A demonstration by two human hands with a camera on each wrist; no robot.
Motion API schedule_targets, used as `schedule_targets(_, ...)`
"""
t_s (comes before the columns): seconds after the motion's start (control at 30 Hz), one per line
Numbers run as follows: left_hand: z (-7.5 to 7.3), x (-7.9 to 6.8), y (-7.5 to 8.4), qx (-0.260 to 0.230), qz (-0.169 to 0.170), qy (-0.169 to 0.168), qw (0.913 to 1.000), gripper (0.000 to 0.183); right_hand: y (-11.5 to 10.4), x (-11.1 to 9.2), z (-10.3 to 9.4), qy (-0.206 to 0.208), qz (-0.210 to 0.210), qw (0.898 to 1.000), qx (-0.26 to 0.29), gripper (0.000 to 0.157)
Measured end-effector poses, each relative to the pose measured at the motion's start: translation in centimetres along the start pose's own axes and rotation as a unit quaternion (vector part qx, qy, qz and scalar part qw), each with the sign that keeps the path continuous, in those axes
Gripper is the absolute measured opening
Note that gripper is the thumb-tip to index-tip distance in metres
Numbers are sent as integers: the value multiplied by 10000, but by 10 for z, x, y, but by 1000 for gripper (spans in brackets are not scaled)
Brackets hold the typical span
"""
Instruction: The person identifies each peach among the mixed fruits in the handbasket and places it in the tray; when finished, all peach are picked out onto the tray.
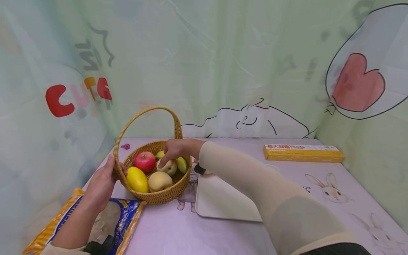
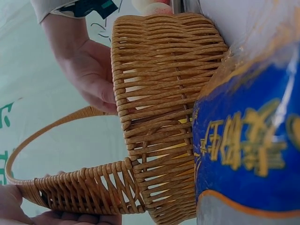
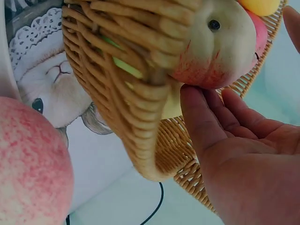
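Note:
My left hand (image 1: 102, 182) grips the base of the wicker basket's (image 1: 164, 197) handle, thumb on the near side; its fingers show under the handle in the left wrist view. My right hand (image 1: 178, 150) reaches over the rim into the basket. Its fingertips (image 3: 192, 93) touch the underside of a pale peach (image 3: 220, 51) with a red blush, while the thumb (image 3: 291, 28) stands apart from it. Around that peach lie a red apple (image 1: 145, 162), a yellow mango (image 1: 137, 180), a second peach (image 1: 160, 182) and a long green fruit (image 1: 182, 165).
A white tray (image 1: 223, 202) lies right of the basket, partly under my right sleeve. Another peach (image 3: 33, 164) shows near the right wrist. A blue and orange bag (image 1: 125, 219) is at the front left. A long yellow box (image 1: 302, 153) lies at the back right.

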State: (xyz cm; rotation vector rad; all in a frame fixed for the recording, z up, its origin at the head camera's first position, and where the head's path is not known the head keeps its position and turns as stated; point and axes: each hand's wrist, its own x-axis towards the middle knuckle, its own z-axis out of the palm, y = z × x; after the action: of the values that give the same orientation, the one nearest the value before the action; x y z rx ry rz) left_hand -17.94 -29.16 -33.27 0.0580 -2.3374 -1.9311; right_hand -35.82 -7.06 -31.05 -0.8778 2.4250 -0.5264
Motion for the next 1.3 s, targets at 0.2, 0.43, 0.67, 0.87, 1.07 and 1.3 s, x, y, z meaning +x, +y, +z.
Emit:
schedule_targets(0.2, 1, 1, 2, 7, -135, 25, 9999, 70, -5, 12, 2, -45, 171, 9987, -470, 49)
schedule_targets(0.43, 2, 2, 1, 34, -159, 50, 9999, 72, -7, 22, 7, -69, 65, 9941, -1084, 48)
schedule_targets(0.67, 3, 2, 0, 77, -87, 54, 9999, 73, -6, 26, 10, -48, 40, 9903, -1390, 54)
schedule_targets(0.87, 3, 2, 1, 113, -21, 65, 9999, 72, -7, 18, 0, 157, -124, 9938, -1096, 54)
schedule_targets(1.07, 2, 2, 1, 95, 32, -12, 9999, 69, -2, 0, -13, 487, -334, 9976, -375, 46)
schedule_targets(1.3, 1, 0, -1, 10, 42, -49, 10000, 68, 4, -18, -21, 765, -734, 9937, 373, 37)
